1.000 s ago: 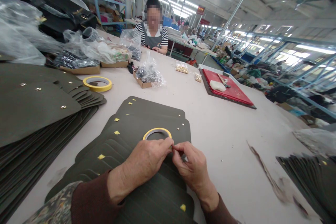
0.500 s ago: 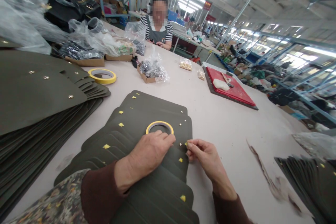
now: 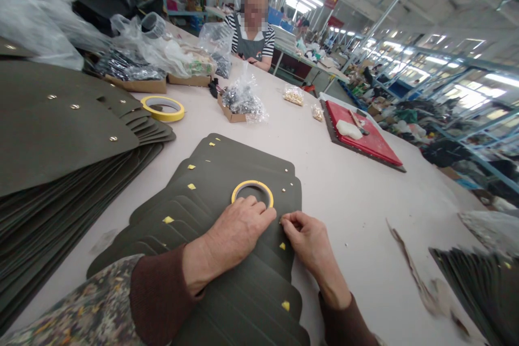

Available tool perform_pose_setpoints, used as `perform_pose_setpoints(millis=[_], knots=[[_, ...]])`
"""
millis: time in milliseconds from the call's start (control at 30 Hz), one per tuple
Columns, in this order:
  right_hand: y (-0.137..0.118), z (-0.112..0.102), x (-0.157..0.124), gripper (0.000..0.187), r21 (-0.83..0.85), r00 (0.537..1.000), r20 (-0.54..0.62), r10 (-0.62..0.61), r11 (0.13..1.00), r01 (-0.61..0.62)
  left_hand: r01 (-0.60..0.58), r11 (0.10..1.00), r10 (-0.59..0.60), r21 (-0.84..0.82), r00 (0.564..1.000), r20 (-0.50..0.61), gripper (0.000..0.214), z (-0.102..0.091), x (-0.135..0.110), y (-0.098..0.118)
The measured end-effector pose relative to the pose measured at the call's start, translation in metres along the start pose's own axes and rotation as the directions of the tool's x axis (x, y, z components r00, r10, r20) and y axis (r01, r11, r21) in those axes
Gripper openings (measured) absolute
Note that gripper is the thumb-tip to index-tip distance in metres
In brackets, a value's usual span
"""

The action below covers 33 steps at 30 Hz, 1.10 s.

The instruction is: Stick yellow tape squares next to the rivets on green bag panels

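Dark olive leather panels (image 3: 227, 173) lie fanned in an overlapping row on the pale worktable (image 3: 365, 211), directly in front of the person, with small yellow tape squares (image 3: 168, 220) and metal studs (image 3: 283, 190) along their edges. The left hand (image 3: 239, 232) rests palm-down on the panels, relaxed and partly open, gripping nothing, its fingertips (image 3: 259, 206) just below a roll of yellow tape (image 3: 253, 182) lying on the panels. Its forearm comes in from the lower left in a maroon cuff (image 3: 158, 297) under a camouflage-print sleeve (image 3: 81, 308). The right hand (image 3: 308, 243) is curled, its thumb and forefinger (image 3: 286, 218) pinched together at the panel edge; whether they hold a tiny piece is too small to tell. Its forearm angles up from the lower right. A much taller stack of matching panels (image 3: 68, 113) sits to the left, beside a second yellow tape roll (image 3: 164, 118).
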State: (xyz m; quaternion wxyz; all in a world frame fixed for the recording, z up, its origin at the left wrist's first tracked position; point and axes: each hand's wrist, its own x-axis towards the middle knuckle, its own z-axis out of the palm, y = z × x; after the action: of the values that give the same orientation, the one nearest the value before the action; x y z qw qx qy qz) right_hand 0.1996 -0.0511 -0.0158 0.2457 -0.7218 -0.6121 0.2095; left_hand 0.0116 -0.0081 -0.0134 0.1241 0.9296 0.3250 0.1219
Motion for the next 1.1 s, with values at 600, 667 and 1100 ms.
perform_pose_setpoints(millis=[600, 667, 1100], knots=[[0.003, 0.011, -0.009, 0.020, -0.143, 0.981, -0.134, -0.143, 0.982, 0.124, -0.087, 0.996, 0.085, -0.028, 0.995, -0.052, 0.013, -0.006, 0.000, -0.003], [0.002, 0.009, -0.008, 0.019, -0.137, 0.986, -0.102, -0.132, 0.983, 0.118, -0.098, 0.994, 0.095, -0.045, 0.994, -0.062, 0.013, -0.009, -0.001, -0.004], [-0.010, -0.011, -0.013, 0.015, 0.237, 0.944, -0.160, -0.289, 0.917, 0.321, -0.092, 0.958, 0.033, -0.273, 0.977, -0.213, 0.046, -0.005, -0.003, -0.009]])
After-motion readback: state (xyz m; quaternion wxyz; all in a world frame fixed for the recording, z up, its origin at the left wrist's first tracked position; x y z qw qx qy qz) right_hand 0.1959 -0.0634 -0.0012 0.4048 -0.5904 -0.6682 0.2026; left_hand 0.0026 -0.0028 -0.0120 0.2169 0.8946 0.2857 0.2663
